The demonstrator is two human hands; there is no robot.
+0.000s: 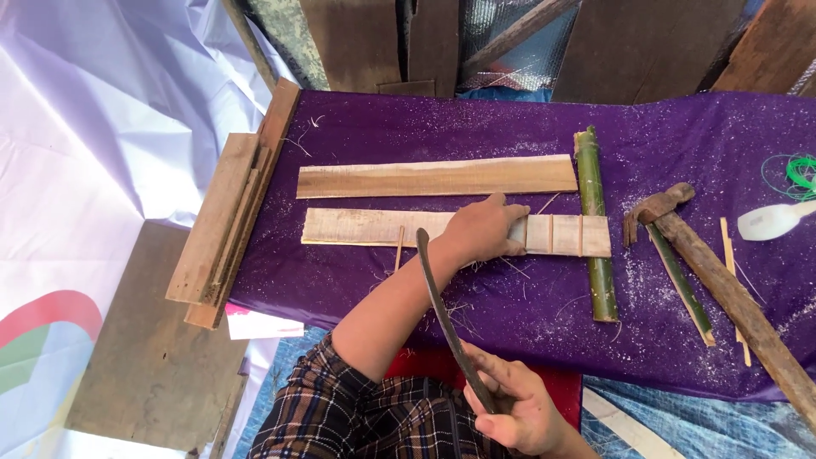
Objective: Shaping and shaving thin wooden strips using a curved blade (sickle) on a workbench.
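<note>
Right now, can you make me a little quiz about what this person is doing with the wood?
1. True or false: the left hand rests on the lower plank.
2. What does the right hand hold? A) a curved blade B) a saw C) a brush
3. What colour is the cloth under the planks?

Key:
1. True.
2. A, the curved blade.
3. Purple; the green bamboo stalk and the wooden hammer lie on it too.

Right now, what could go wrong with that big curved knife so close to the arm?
The curved knife in the right hand points past the left forearm, so a slip might cut it. The left hand presses the wooden plank; the blade could catch its fingers.
</note>
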